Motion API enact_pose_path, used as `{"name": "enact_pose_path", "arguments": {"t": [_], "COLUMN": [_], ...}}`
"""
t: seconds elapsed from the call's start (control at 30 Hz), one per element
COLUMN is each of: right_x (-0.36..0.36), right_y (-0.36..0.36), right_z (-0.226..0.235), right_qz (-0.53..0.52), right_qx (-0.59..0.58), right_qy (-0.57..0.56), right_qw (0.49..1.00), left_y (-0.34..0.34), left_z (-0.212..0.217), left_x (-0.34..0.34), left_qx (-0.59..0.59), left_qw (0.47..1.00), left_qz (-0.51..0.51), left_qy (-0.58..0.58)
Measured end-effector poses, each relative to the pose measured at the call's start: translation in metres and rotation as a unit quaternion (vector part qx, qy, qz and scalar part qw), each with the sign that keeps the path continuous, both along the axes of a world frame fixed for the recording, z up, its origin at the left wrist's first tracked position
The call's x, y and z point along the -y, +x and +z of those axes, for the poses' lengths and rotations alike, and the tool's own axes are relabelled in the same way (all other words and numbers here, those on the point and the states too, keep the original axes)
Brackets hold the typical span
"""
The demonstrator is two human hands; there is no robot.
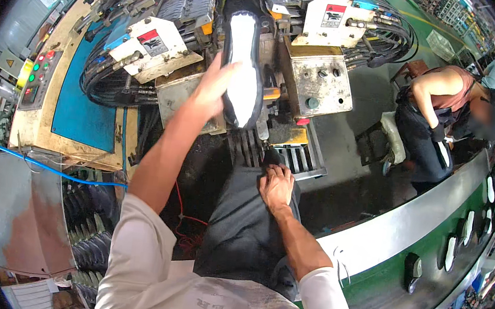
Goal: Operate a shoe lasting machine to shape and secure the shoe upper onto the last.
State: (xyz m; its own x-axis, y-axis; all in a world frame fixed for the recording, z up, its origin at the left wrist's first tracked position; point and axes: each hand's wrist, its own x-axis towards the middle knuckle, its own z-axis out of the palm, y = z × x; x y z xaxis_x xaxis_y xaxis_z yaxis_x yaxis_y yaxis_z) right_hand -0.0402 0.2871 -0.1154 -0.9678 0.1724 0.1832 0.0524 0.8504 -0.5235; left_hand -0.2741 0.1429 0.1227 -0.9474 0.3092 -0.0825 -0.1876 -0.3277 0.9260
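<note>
A black shoe upper (256, 74) with a white sole face turned up lies lengthwise at the machine's middle. My left hand (212, 87) grips its left edge, the thumb over the white face; the other fingers are hidden beneath. The shoe's far end reaches in among the machine's parts. On my right knee rests my right hand (277, 186), empty, fingers a little apart. Between the two sides of the machine, a slatted metal pedal plate (307, 161) shows near my foot.
A control box (318, 80) with knobs stands right of the shoe; hose bundles (107, 79) flank the machine. A button panel (39, 78) is at left. Along my right runs a green conveyor (377, 295) carrying several shoes. A seated co-worker (439, 108) handles another shoe.
</note>
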Motion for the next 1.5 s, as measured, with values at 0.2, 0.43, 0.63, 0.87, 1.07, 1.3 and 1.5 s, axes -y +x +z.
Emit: {"name": "enact_pose_path", "arguments": {"t": [0.2,0.43,0.63,0.87,1.07,1.3,1.5], "right_x": [-0.029,0.043,0.121,0.179,0.140,0.141,0.119], "right_y": [-0.020,-0.051,-0.010,0.051,0.069,0.064,0.062], "right_z": [0.037,0.227,0.210,0.128,0.035,0.049,0.034], "right_qz": [-0.062,0.150,0.227,0.369,0.375,0.249,0.249], "right_qx": [0.008,-0.032,0.111,0.222,0.316,0.374,0.358], "right_qy": [-0.459,-0.567,-0.453,-0.383,-0.327,-0.435,-0.418], "right_qw": [0.886,0.809,0.855,0.817,0.807,0.780,0.797], "left_y": [0.124,0.238,0.319,0.444,0.641,0.732,0.731], "left_z": [-0.024,-0.031,-0.060,-0.126,-0.217,-0.257,-0.262], "left_x": [0.028,0.065,0.148,0.261,0.434,0.511,0.544], "left_qx": [-0.226,-0.223,-0.103,0.129,0.250,0.431,0.398], "left_qw": [0.939,0.923,0.965,0.913,0.718,0.441,0.401], "left_qz": [0.070,0.081,0.118,0.273,0.491,0.320,0.273], "left_qy": [-0.248,-0.303,-0.208,-0.274,-0.425,-0.719,-0.778]}}
